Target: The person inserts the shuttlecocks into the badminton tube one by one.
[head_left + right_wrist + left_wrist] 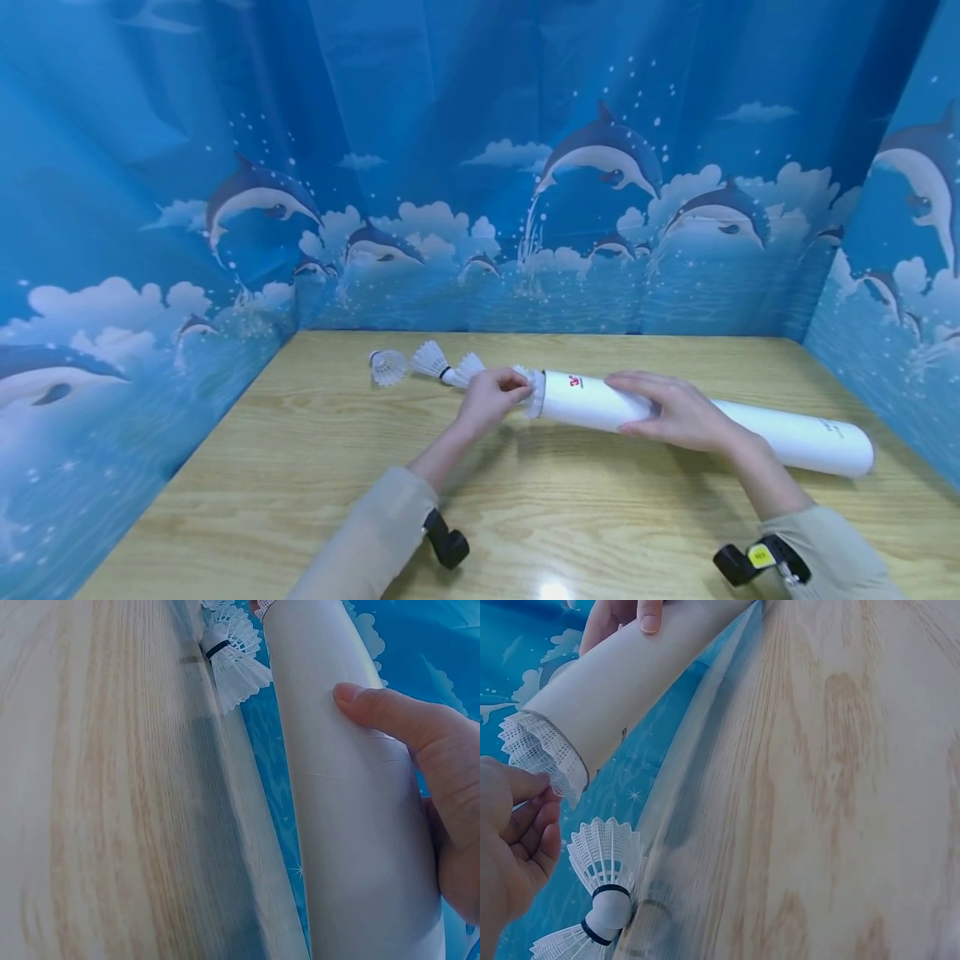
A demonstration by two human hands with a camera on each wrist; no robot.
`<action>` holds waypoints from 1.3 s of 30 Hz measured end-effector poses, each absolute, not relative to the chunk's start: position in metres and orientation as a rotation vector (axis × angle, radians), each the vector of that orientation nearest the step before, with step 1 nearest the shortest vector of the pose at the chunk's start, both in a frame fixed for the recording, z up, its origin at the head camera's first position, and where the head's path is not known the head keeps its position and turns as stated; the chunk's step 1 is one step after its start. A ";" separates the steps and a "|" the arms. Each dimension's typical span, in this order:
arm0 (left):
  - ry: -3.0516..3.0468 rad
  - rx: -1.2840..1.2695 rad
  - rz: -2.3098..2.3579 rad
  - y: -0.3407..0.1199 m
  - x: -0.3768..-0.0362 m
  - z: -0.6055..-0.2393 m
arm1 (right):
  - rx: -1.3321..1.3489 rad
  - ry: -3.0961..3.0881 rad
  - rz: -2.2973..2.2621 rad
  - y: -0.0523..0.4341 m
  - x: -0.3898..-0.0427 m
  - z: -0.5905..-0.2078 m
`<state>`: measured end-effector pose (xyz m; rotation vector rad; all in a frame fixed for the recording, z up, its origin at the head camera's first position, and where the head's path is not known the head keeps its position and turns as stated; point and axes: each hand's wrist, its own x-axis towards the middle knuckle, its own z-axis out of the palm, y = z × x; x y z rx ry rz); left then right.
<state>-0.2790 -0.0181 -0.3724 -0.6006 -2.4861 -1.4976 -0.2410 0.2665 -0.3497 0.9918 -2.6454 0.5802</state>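
Observation:
My right hand (686,412) grips a long white shuttlecock tube (592,402) around its middle, thumb on the near side and fingers over the top. The tube lies slanted, its open end to the left. A white shuttlecock's netted skirt (547,746) sticks out of that end; its cork is hidden inside the tube. The thumb and fingertips of my left hand (489,402) pinch the edge of this skirt. Beyond the left hand, two shuttlecocks lie with corks together, one shuttlecock (431,359) showing fully and the other shuttlecock (469,367) partly covered by the hand.
Another shuttlecock (389,367) lies farther left near the back of the wooden table (570,517). A blue curtain (465,283) printed with dolphins rises behind the table and along both sides. Each wrist carries a small black camera, such as the left one (447,542).

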 end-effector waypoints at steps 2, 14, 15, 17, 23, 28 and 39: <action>-2.484 -0.613 -1.499 -0.016 -0.279 -0.373 | 0.989 -2.647 0.579 0.267 -0.241 -0.350; -2.516 -0.584 -1.540 -0.007 -0.280 -0.373 | 0.964 -2.671 0.585 0.265 -0.240 -0.349; -2.523 -0.580 -1.535 -0.007 -0.280 -0.373 | 0.965 -2.672 0.588 0.265 -0.240 -0.349; -2.538 -0.562 -1.539 -0.006 -0.280 -0.372 | 0.968 -2.674 0.595 0.265 -0.241 -0.349; -2.536 -0.545 -1.528 -0.002 -0.280 -0.372 | 0.979 -2.666 0.606 0.265 -0.241 -0.349; -2.545 -0.539 -1.507 0.001 -0.280 -0.373 | 0.967 -2.676 0.604 0.264 -0.241 -0.349; -2.563 -0.561 -1.413 0.004 -0.282 -0.374 | 0.981 -2.654 0.595 0.265 -0.241 -0.351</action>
